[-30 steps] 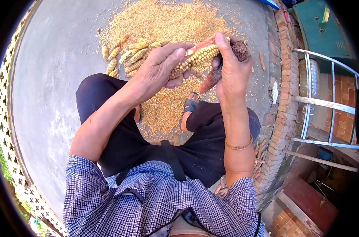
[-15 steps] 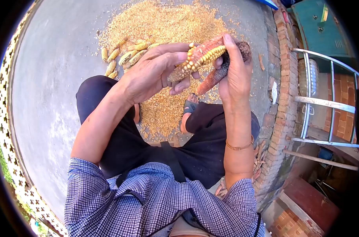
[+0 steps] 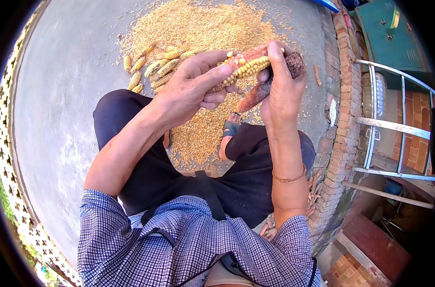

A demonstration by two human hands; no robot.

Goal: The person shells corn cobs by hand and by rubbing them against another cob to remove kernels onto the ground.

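Note:
A partly shelled ear of corn (image 3: 250, 68) is held between my two hands above the floor. Yellow kernels cover its near side, while its upper side is bare and reddish, with a few loose kernels on it. My left hand (image 3: 200, 82) is closed round the left end, thumb pressed on the kernels. My right hand (image 3: 283, 86) grips the other end, thumb on top. That same hand also holds a dark, reddish bare cob (image 3: 253, 97) pointing down and left, its middle partly hidden by the fingers.
Loose kernels (image 3: 193, 26) are heaped on the concrete floor, with more between my feet (image 3: 196, 138). Several unshelled ears (image 3: 162, 67) lie left of the heap. Bare cobs (image 3: 314, 193) lie by the brick edging (image 3: 344, 119). A metal ladder-like frame (image 3: 394, 123) stands at right.
The ear of corn has turned, showing more of its yellow kernel rows. My left hand has shifted its hold, its thumb now over the kernels. My right hand keeps both pieces.

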